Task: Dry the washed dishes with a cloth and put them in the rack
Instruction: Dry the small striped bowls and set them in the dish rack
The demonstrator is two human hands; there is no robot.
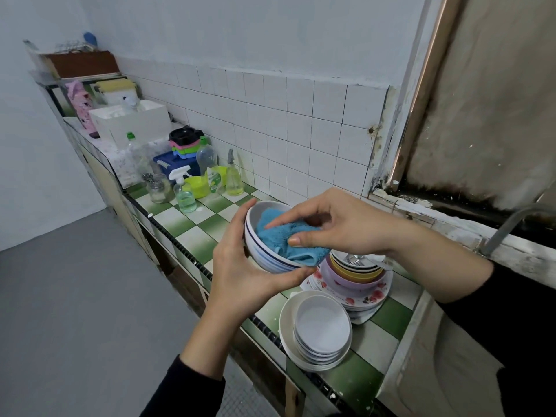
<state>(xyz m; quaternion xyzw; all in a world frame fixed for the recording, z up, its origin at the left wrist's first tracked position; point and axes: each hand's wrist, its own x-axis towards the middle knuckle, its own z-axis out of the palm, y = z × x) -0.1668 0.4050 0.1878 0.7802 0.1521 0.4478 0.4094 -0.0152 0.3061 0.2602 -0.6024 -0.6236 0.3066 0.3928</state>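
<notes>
Honestly this looks like it's nowhere near done. The left hand (240,266) is wrapped round the outside of a white bowl with blue stripes (264,257), held up in the air over the front edge of the green-checked counter (192,233). The right hand (346,224) pinches the blue cloth (301,252) and pushes it down inside the bowl, so I'd say this one is mid-wipe and hasn't gone anywhere yet.

What's left: a stack of white shallow bowls (323,325) sitting on a bigger white plate right at the counter's front edge. Just behind that is a pile of coloured bowls (346,278) on floral plates (373,296), close to the sink end. No clue whether either pile is already dried, since wet vs dry doesn't show up here.

The hard part is that I can't actually spot a dish rack. There's a shelf with some wire thing (72,46) at the far end of the counter, but it's too small and blurry to call. Something metal sits in the top coloured bowl, maybe cutlery, can't tell. The sink on the right is cut off by the frame, and the right hand covers much of the bowl's inside.
</notes>
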